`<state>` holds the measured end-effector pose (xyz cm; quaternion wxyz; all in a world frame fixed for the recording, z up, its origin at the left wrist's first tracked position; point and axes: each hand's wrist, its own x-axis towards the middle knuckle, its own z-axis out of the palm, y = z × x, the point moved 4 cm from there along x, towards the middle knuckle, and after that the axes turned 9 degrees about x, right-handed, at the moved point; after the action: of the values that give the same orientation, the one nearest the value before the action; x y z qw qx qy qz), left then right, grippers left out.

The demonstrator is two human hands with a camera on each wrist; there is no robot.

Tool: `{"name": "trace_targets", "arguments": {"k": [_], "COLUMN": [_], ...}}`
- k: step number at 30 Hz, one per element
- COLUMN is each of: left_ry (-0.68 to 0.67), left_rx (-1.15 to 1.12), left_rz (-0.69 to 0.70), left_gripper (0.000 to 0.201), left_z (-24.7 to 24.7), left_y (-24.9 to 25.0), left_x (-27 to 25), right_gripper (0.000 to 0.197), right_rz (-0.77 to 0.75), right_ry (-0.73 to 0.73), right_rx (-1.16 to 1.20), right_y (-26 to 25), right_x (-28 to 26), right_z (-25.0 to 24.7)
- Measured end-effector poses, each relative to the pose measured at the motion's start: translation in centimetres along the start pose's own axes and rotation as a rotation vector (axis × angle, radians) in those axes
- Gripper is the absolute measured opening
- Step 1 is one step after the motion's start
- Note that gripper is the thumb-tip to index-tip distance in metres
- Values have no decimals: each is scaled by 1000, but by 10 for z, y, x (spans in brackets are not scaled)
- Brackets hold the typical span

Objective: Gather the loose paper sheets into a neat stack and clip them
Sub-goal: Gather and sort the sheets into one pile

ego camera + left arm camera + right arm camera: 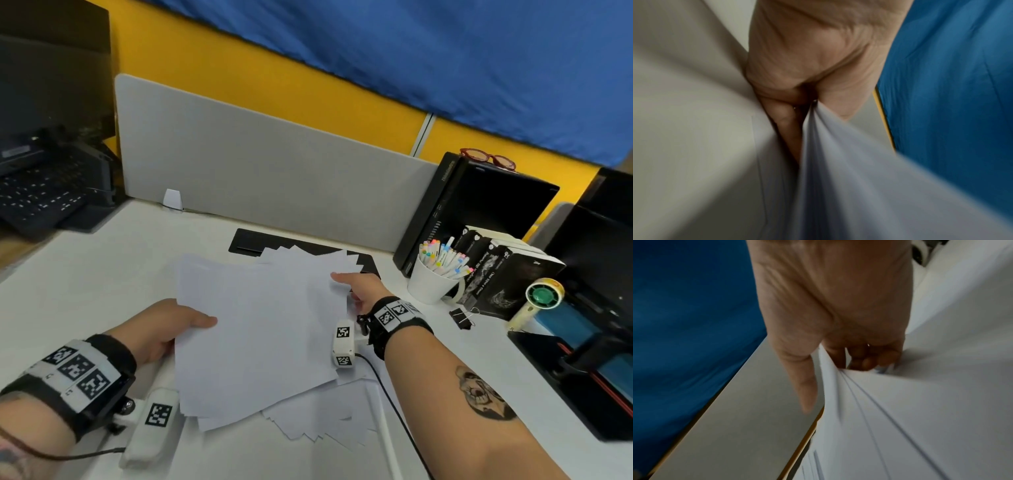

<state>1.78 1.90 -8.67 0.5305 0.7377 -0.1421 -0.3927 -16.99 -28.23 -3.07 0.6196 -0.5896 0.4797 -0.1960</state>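
A loose, fanned pile of white paper sheets [260, 329] lies in the middle of the white desk [102, 274], its edges uneven. My left hand [171, 329] grips the pile's left edge, thumb on top and fingers under the sheets [838, 178]. My right hand [359, 287] grips the right edge, thumb on top, fingers curled beneath the sheets [879, 402]. More sheets [325, 418] stick out below at the front right. A black binder clip [460, 317] lies on the desk right of my right wrist.
A grey divider panel [257, 164] closes the back of the desk. A white cup of markers [435, 274], black books [507, 274], a small fan [537, 301] and a black tray [582, 383] stand at the right. A keyboard [41, 198] sits at the far left.
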Motion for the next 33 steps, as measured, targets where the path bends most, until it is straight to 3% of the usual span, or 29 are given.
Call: {"name": "trace_targets", "arguments": {"k": [2,4,6,9,12,20,23,24,27,29,31,33], "left_ry": [5,7,7,9,14,9,32,44,47,3,-39,-18], "left_rx": [1,1,1,2,-9,20,-9,-43,-191,-259,-252,-187], "left_rz": [-3,-7,-13,-15,-21,-49,-30,-24,-13,12,39,54], "left_gripper": [27,26,27,26,23,31,35,43,81,98,99,79], "left_z": [1,1,1,1,1,-1,1,1,0,0,4,6], "left_y": [1,1,-1,-1,0,-1,1,3,10,14,20,23], "left_x": [0,0,0,-2,-4,-5,-7,-10,-14,-14,-20,-28], "right_gripper": [42,68,78,48,25,21,62,62,39,41,46,52], "right_rz": [7,9,-47,-196,-348,-629,-621,-615,-560,-502,-450,-395], "right_ry": [-121,-183,-179,-10,143,171,169,143,-65,-165,-217,-280], "right_rx": [-103,-255,-318,-338,-197,413,494,467,252,52,-87,-145], "right_y": [-1,5,4,-24,-50,-114,-126,-128,-116,-96,-72,-49], "right_x": [-5,4,15,-12,-25,-57,-62,-63,-66,-67,-62,-57], "right_z": [15,26,31,26,12,-17,-21,-19,0,17,30,44]}}
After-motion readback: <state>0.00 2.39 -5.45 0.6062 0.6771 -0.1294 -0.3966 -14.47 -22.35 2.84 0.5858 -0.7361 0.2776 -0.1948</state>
